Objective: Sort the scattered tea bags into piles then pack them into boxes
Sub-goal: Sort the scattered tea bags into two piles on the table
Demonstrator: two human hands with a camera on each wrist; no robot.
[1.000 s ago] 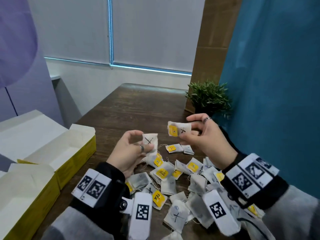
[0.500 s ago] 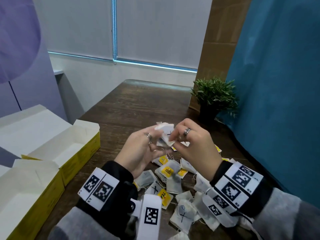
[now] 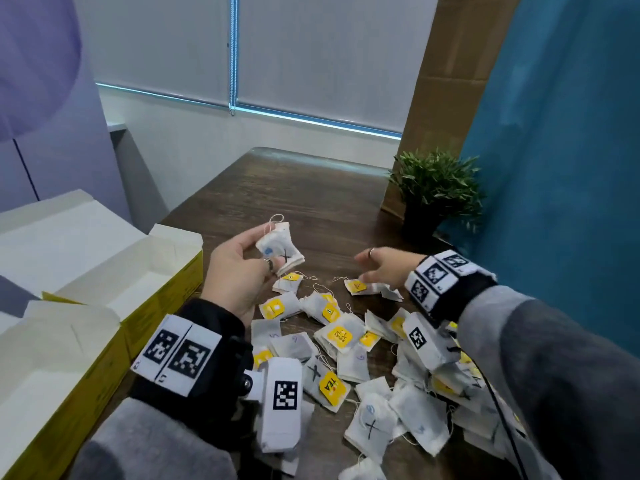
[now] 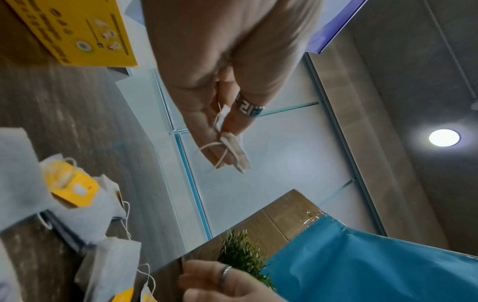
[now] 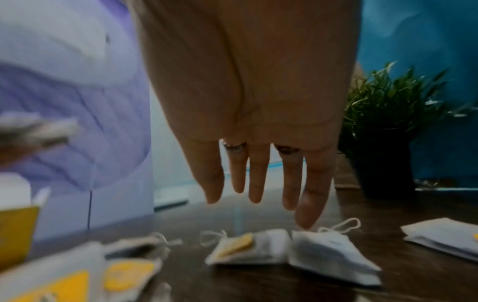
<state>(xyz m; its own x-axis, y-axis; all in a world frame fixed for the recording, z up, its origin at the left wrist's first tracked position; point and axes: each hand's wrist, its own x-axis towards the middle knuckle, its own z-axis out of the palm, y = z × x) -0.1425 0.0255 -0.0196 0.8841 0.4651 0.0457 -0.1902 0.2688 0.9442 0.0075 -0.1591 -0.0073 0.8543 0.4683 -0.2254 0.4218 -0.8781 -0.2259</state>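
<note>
left hand [image 3: 242, 271] pinches a small stack of tea bags [image 3: 281, 247] above the table [image 3: 311, 188] | right hand [image 3: 384, 266] fingers straight, spread; fingertip seemingly touching a loose tea bag [image 5: 333, 259] below | scattered pile [image 3: 346, 341] beneath both

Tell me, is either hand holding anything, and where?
The left hand pinches a small stack of tea bags by its lower edge. The right hand holds nothing.

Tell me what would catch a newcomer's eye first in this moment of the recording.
Probably the heap of tea bags with yellow tags, scattered across the dark wooden table between the arms. Above it, the left hand holds a small stack of X-marked bags, while the right hand reaches with straight fingers toward bags at the heap's far edge. Open yellow boxes wait at the left.
</note>
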